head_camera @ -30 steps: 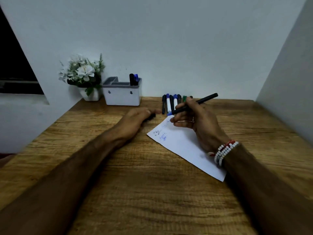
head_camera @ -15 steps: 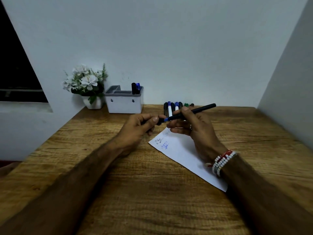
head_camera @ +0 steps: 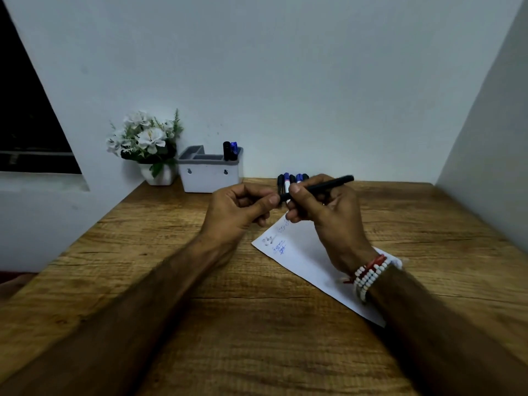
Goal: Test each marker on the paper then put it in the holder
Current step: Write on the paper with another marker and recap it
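Right now the right hand (head_camera: 328,218) is gripping a black marker (head_camera: 328,184). Its thumb and curled fingers are closing round the barrel near the left end, and the rest of the barrel is sticking out up and to the right past the knuckles. The left hand (head_camera: 240,212) is meeting it from the left with its fingers curled in, and its thumb and forefinger are pinching the marker's left tip. Whether a cap is sitting between those fingertips cannot be told. Both hands are hovering above the wooden table (head_camera: 257,324) with the marker lying nearly level between them.

Just below and in front of the marker, the sheet of paper (head_camera: 303,267) is lying at an angle on the table. The right wrist is crossing over it, and small blue and dark scribbles (head_camera: 278,244) are showing near its far left corner.

Behind the hands, a row of markers (head_camera: 291,178) is lying side by side near the wall, partly hidden by the fingers.

Well to the left of the hands, the white holder (head_camera: 211,178) with a grey rim is standing against the wall. A black-capped marker (head_camera: 226,150) and a blue-capped marker (head_camera: 234,150) are standing upright together in its right-hand compartment. Beside the holder on its left, a white pot of white flowers (head_camera: 145,135) is sitting in the corner. Bead bracelets (head_camera: 368,277) in white and red are circling the right wrist.
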